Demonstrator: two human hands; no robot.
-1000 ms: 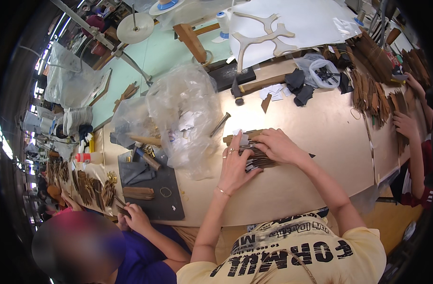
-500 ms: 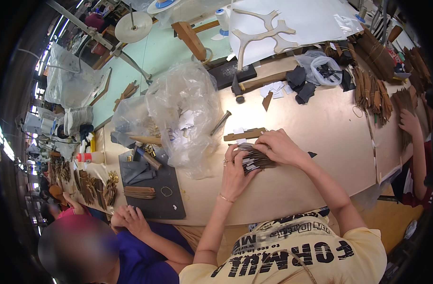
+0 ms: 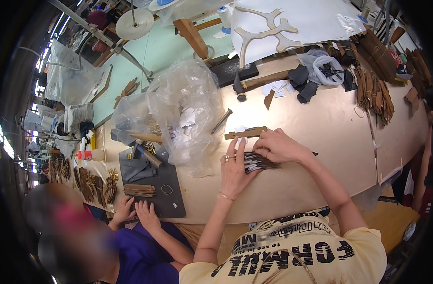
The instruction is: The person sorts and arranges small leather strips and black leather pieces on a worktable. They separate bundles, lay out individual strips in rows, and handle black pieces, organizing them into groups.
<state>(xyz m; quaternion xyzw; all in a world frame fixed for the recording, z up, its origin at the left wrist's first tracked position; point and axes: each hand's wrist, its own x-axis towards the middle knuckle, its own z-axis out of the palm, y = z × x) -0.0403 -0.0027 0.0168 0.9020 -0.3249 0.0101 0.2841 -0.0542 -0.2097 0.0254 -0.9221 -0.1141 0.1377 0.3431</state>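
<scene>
A fanned stack of thin brown strips [image 3: 257, 162] with pale ends sits on the table between my two hands. My left hand [image 3: 236, 166] is closed around the left end of the stack, its thumb at the near side and its fingers at the far side. Bent over the stack's top right, my right hand [image 3: 279, 145] pinches at the upper strips; its fingertips are partly hidden. Just beyond the stack lies a notched brown strip [image 3: 254, 132] with small white slips beside it. A dark pointed tip pokes out past my right wrist.
A crumpled clear plastic bag [image 3: 190, 118], a metal rod [image 3: 221, 121] and a hammer [image 3: 239, 87] lie farther off. Dark scraps [image 3: 299, 75] are at the back. On the left, a co-worker's hands [image 3: 143, 213] rest by a dark board [image 3: 171, 203]. Bundled brown strips [image 3: 372, 97] lie right.
My left fingers have straightened a little and shifted on the stack. The co-worker's clasped hands at left have parted onto the board's edge. The hand at far right has withdrawn with its brown bundle.
</scene>
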